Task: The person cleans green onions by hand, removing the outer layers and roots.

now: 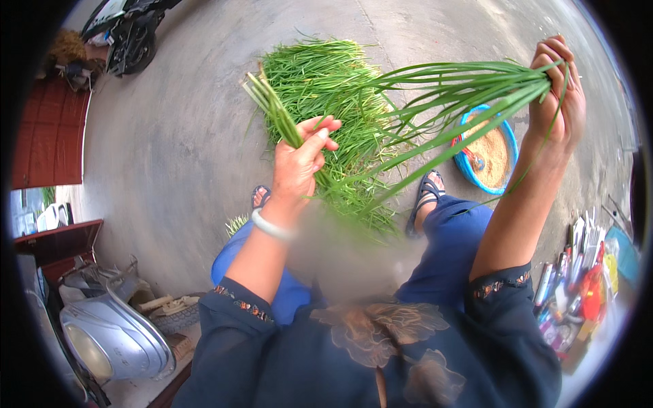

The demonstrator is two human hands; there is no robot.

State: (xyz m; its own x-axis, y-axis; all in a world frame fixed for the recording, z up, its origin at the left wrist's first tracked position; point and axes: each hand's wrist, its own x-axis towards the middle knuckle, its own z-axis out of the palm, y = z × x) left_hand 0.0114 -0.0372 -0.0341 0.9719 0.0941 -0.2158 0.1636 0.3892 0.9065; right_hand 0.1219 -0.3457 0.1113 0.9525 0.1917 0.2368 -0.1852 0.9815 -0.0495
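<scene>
A bunch of garlic chives point(459, 81) stretches between my two hands, its long green leaves fanning out over the floor. My left hand point(301, 158) grips the pale stem ends, which stick out up and to the left past the thumb. High on the right, my right hand point(558, 92) is closed around the leaf tips. One long leaf droops from it along the forearm. Below the hands lies a broad heap of cut chives point(316, 86) on the concrete. A blurred patch hides what is directly over my lap.
A blue basin point(467, 166) of tan granular stuff, with a red-handled tool in it, stands by my right foot. Assorted small goods point(576, 285) crowd the lower right. A silver scooter point(117, 331) is at lower left, a motorcycle point(132, 46) at upper left.
</scene>
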